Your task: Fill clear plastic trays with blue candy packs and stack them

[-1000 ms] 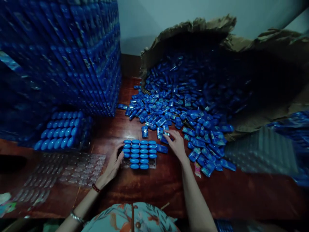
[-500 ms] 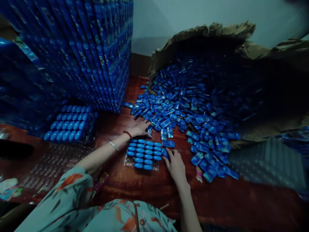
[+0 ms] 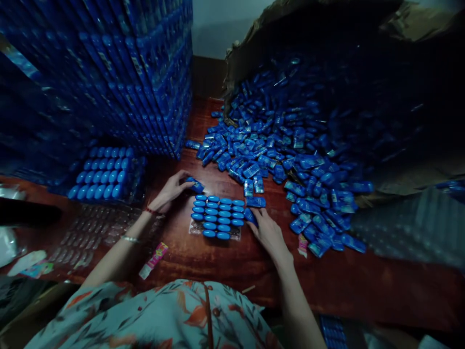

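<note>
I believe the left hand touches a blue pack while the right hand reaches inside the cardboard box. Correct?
Not quite: in the head view the right hand touches another blue pack beside the tray, outside the cardboard box. The left hand does touch one.

The left hand (image 3: 173, 190) pinched a small blue case (image 3: 196, 185) just beyond the far left corner of a clear plastic tray (image 3: 236, 234). The right hand (image 3: 268, 231) held a second blue case (image 3: 250, 216) close by the tray's right side. Glossy blue oval pieces (image 3: 218, 214) lined the tray, its two near corners unfilled. Loose blue cases (image 3: 254, 155) spilled from a torn cardboard box (image 3: 410, 22) across the reddish wooden table (image 3: 225, 261). Leftward rose a tall stack of blue-filled packs (image 3: 145, 72), with clear blister sheets (image 3: 85, 232) lying nearer the person and a pink wrapper (image 3: 154, 261) beside the left forearm.
</note>
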{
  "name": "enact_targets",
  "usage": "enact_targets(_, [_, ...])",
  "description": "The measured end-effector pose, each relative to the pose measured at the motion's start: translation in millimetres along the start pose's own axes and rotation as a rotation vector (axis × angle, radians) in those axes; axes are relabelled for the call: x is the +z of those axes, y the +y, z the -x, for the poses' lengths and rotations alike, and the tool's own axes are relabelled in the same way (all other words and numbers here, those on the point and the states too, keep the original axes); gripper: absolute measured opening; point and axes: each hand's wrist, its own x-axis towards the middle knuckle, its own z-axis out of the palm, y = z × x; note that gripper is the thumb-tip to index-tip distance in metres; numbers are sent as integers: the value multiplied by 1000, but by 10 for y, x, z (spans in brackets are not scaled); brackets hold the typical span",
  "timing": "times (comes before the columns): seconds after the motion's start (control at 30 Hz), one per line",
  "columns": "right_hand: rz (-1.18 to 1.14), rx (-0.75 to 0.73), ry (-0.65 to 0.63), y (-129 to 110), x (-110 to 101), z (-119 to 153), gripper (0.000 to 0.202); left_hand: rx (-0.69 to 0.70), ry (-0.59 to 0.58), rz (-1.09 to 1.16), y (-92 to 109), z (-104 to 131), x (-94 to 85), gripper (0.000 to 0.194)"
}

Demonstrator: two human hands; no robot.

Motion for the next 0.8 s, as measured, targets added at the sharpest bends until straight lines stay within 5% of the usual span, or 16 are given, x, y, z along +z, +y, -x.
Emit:
enact_targets(0.1, [-142,29,-16,66,40,-7,50,-67,100,-23,37,574,-298,39])
enact_targets(0.17, [-299,65,47,144,90,57,49,-99,138,-33,87,946,-346,38])
enact_targets(0.3, [-783,276,58,173,223,310,49,-36,191,-104,170,1427,-80,28])
enact_targets(0.43, [-1041,285,127,-47,345,539,40,165,194,-171,162,1498,263,17])
enact_targets(0.6, [-701,0,329,-266,360,561,23,414,30,-389,26,1399,316,28])
enact_targets(0.8, [25,-287,165,-360,84,455,39,540,-223,-600,70,1284,147,33])
